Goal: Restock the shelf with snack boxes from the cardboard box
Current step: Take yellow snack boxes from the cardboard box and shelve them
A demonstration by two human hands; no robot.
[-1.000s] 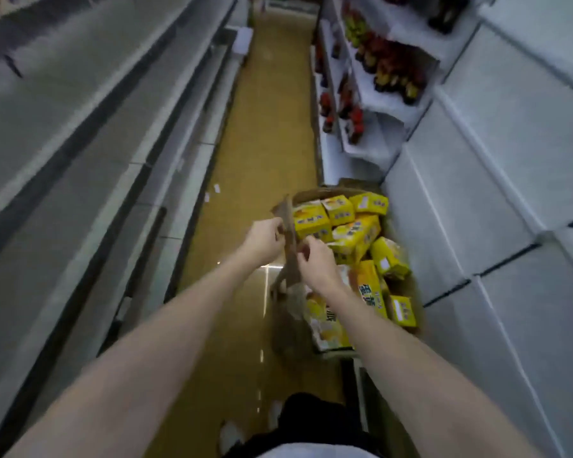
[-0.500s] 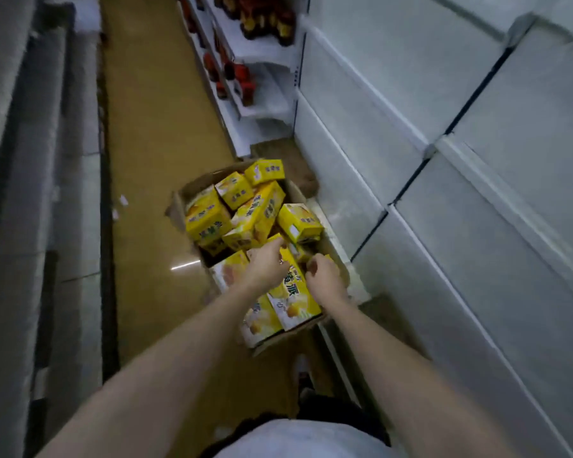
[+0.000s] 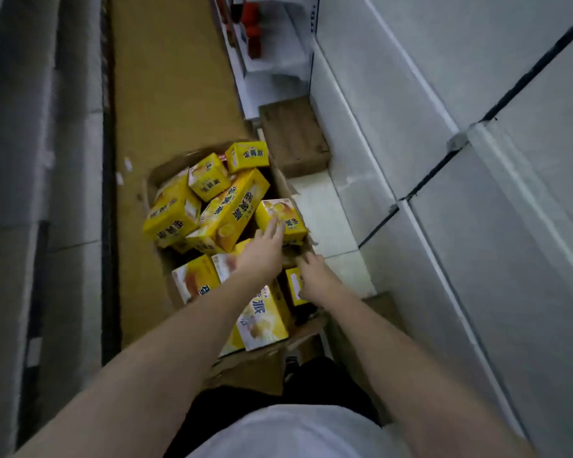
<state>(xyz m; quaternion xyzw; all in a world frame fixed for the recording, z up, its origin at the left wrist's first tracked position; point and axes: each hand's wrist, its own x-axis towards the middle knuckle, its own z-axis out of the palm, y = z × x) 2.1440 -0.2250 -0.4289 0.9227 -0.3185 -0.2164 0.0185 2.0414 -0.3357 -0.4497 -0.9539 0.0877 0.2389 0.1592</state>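
While both arms reach down: cardboard box [image 3: 166, 173] on floor
Left hand [image 3: 262, 249]: fingers straight, touching a yellow snack box [image 3: 283, 219] at cardboard box's right edge
Right hand [image 3: 318, 279]: fingers loosely curled, grip unclear

Cardboard box [image 3: 161, 175]: brown corrugated board, matt, flaps creased and rough at the edges. Snack boxes [image 3: 227, 208]: printed yellow card with a slight sheen. Shelf [image 3: 394, 104]: pale grey panels, smooth, matt, apparently painted metal. Floor [image 3: 166, 77]: tan, smooth, faintly glossy. Crate [image 3: 293, 137] against the shelf base: dark brown wood, grained, matt. Shirt [image 3: 288, 431]: white cloth, soft, matt
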